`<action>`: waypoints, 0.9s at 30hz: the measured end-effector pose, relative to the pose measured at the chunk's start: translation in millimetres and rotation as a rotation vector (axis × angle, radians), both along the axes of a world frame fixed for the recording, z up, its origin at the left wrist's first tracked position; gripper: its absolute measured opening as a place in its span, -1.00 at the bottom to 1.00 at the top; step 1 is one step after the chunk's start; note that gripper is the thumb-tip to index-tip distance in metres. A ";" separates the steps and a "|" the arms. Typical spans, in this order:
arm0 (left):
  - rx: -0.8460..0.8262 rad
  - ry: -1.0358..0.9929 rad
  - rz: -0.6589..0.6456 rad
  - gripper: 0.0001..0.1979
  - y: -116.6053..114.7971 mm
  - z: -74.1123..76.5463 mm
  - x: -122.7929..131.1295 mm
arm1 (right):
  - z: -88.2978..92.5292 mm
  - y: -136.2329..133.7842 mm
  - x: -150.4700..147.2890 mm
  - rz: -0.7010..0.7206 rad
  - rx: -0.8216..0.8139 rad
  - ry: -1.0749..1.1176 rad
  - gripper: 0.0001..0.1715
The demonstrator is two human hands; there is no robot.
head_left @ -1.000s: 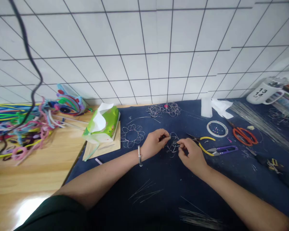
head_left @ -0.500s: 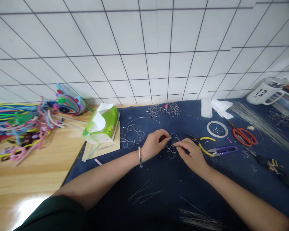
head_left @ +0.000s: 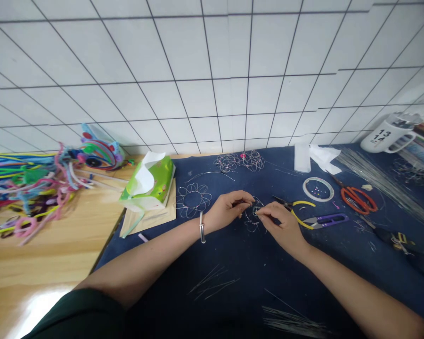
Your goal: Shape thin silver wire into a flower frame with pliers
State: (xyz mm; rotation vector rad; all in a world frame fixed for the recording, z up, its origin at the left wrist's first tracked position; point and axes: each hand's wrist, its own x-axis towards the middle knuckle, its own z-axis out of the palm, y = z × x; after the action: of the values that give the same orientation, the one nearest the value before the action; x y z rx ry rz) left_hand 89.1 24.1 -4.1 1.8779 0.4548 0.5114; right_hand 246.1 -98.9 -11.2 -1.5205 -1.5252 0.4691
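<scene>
Between my hands is a small wire flower (head_left: 252, 224) of thin looped metal, held just above the dark blue cloth. My left hand (head_left: 231, 208), with a silver bangle at the wrist, pinches its upper left side. The thumb and fingertips of my right hand (head_left: 280, 221) are closed on its right side. Fingers cover part of the loops. A larger wire flower ring (head_left: 193, 200) lies flat to the left of my left hand. Farther back, near the wall, rest two wire flowers with pinkish beads (head_left: 252, 160).
Right of my hands lie yellow-handled pliers (head_left: 304, 204), purple thread snips (head_left: 330, 219), a white ring dish of beads (head_left: 318, 189) and red-handled scissors (head_left: 358, 198). A green tissue pack (head_left: 151, 181) sits left. Cut wires (head_left: 289, 320) lie in front. A white mug (head_left: 388, 134) stands back right.
My left hand has shifted slightly right, its fingers nearer my right hand over the wire flower. The right hand stays almost in place, still pinching.
</scene>
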 end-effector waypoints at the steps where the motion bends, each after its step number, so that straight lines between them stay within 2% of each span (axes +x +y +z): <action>1: -0.020 0.014 -0.017 -0.77 0.9 1.6 -0.7 | 0.2 0.1 0.1 0.003 0.006 0.001 -0.82; 7: -0.166 0.117 -0.159 -0.66 9.7 9.0 -3.8 | 2.1 -0.4 -0.1 -0.044 0.021 0.003 -0.84; 11: -0.285 0.116 -0.253 -0.58 15.8 13.1 -5.0 | 3.8 -1.1 0.3 -0.070 0.053 0.002 -0.87; 15: -0.335 0.085 -0.326 -0.47 19.3 17.2 -6.9 | 4.6 -1.9 0.5 -0.082 0.077 0.018 -0.89; 21: -0.292 0.043 -0.352 -0.41 18.9 20.2 -7.5 | 4.5 -2.7 0.9 -0.105 0.098 0.021 -0.91; 27: -0.086 0.068 -0.251 -0.50 10.7 14.2 -6.6 | 6.8 -3.1 -0.5 -0.111 0.091 0.032 -0.93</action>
State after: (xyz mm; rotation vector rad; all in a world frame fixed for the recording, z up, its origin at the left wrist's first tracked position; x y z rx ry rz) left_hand 82.5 34.8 10.1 1.8412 0.2747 0.2572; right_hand 245.6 -102.0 -4.4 -1.5108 -1.4111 0.3533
